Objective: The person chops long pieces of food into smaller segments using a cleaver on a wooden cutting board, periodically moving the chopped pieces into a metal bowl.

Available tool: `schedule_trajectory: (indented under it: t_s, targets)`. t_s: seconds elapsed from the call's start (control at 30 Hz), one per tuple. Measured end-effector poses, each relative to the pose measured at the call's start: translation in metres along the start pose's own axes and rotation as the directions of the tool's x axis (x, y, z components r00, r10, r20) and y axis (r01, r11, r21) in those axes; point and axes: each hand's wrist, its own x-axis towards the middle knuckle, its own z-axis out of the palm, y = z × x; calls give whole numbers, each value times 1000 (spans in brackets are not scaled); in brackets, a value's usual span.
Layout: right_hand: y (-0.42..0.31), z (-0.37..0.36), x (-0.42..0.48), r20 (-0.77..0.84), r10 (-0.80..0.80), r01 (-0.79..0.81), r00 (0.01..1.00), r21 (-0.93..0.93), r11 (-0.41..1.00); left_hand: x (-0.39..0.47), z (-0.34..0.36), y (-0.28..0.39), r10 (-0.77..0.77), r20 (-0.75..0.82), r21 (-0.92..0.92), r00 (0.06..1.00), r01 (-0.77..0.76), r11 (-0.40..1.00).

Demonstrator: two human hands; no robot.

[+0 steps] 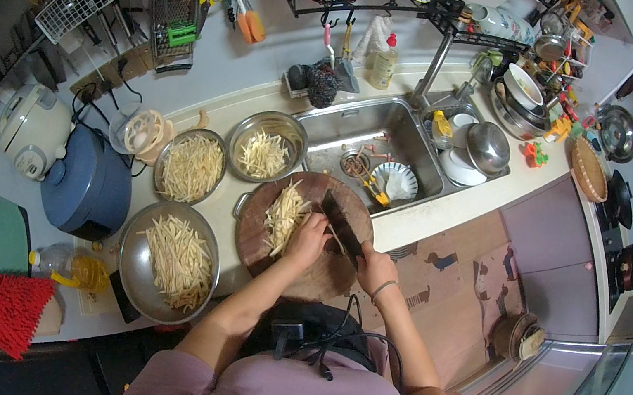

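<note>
On a round wooden chopping board (256,256) lies a heap of pale cut vegetable strips (283,217). My right hand (376,270) grips the handle of a dark-bladed cleaver (342,224), its blade over the board's right part. Just left of the blade, my left hand (309,240) rests with bent fingers on the board beside the heap; thin pale pieces show between its fingertips and the blade, but whether it holds them is unclear. More strips fill a large metal bowl (131,273) at the left, a smaller metal bowl (219,181) above it and another metal bowl (299,132) behind the board.
A steel sink (336,119) holding a striped dish (395,179) and yellow-handled tool adjoins the board. Bowls are stacked at its right. At left stand a blue pot (89,184), a rice cooker (33,131), an oil bottle (81,271) and a red cloth (0,305).
</note>
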Motion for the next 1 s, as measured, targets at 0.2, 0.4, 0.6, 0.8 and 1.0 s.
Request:
schedule_trajectory:
  t_s: [0.2, 0.4, 0.6, 0.8, 1.0]
  targets:
    - [-7, -6, 0, 81, 43, -38, 996, -57, 998, -1, 6, -5, 3, -11, -18, 1000, -3, 1000]
    - [-5, -2, 2, 94, 17, -11, 995, -63, 998, -1, 8, -4, -1, -21, -24, 1000, 1, 1000]
    - [-7, 2, 8, 116, 26, -17, 993, -78, 997, -3, 9, -6, 11, -10, 9, 1000, -11, 1000]
    - [-6, 14, 16, 105, 61, -50, 993, -102, 994, 1, -3, 6, -4, 28, 47, 1000, 3, 999]
    - [17, 26, 31, -37, -33, 35, 999, 72, 997, -3, -1, 2, -26, 56, -2, 998, 26, 1000]
